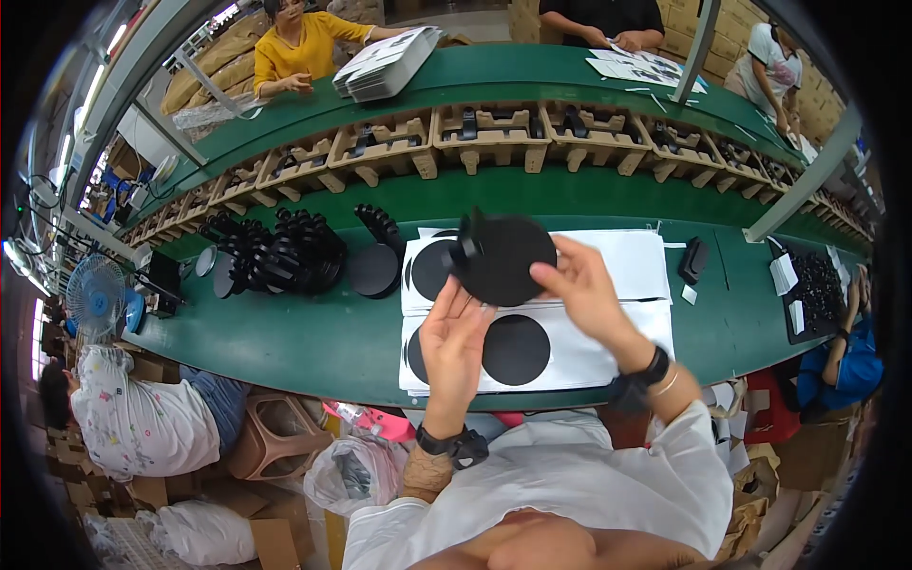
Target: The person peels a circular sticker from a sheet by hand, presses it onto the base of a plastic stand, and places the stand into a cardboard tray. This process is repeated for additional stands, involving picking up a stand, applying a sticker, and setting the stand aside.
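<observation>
Both my hands hold a round black base [516, 261] over the table, tilted, with a short black bracket sticking up at its left. My left hand [453, 347] supports it from below at its lower left edge, thumb and fingers on the rim. My right hand [587, 290] grips the right edge, with the thumb on the flat face. Beneath lie white sheets [608, 342] bearing round black pads [516, 350]; the held base partly hides the upper ones. Left of the sheets rests another black base with an upright arm [374, 270].
A dense cluster of black stands [290, 252] occupies the left of the green table [285, 332]. Cardboard trays [489, 138] line a raised conveyor behind. A small black device [694, 260] lies right of the sheets. Co-workers [302, 47] sit across and at both sides; a blue fan [98, 290] stands left.
</observation>
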{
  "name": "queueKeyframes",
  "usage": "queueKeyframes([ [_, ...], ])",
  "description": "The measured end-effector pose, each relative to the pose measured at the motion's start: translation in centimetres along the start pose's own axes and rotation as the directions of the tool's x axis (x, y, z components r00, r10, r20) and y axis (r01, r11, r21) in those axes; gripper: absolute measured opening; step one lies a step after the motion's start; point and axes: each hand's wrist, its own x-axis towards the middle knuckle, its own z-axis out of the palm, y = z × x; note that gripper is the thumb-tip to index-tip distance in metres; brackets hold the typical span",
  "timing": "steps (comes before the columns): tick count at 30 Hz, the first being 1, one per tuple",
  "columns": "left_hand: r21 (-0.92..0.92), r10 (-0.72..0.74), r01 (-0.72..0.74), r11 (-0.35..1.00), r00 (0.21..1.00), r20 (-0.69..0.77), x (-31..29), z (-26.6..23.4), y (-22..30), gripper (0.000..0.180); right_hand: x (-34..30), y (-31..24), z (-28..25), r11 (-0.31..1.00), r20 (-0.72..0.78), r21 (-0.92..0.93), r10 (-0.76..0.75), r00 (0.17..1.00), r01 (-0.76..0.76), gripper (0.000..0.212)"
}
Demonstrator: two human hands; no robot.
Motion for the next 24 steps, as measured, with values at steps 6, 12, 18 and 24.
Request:
queueKeyframes([
  [6,0.263,-0.074,0.071,0.962,0.997,0.005,0.5,-4.1,1.7,0.047,13.9,-4.1,1.9,0.896,0.09,-0.414,-0.137,0.987,0.162,0.034],
  [12,0.952,0.308,-0.265,-0.154,0.902,0.301,1.3,-6.3,-1.0,0.049,31.0,-0.2,5.4,0.502,-0.103,-0.854,-0.419,0.902,0.136,0.034],
  [18,0.972,0.202,-0.182,-0.148,0.957,0.21,0.2,-5.5,-1.2,0.051,35.3,5.2,5.3,0.421,-0.165,-0.907,-0.302,0.939,-0.024,0.033],
  [24,0.978,0.171,-0.201,-0.063,0.963,0.209,0.7,-6.1,-1.1,0.052,32.6,6.9,5.1,0.258,-0.048,-0.966,-0.108,0.993,-0.019,0.063],
])
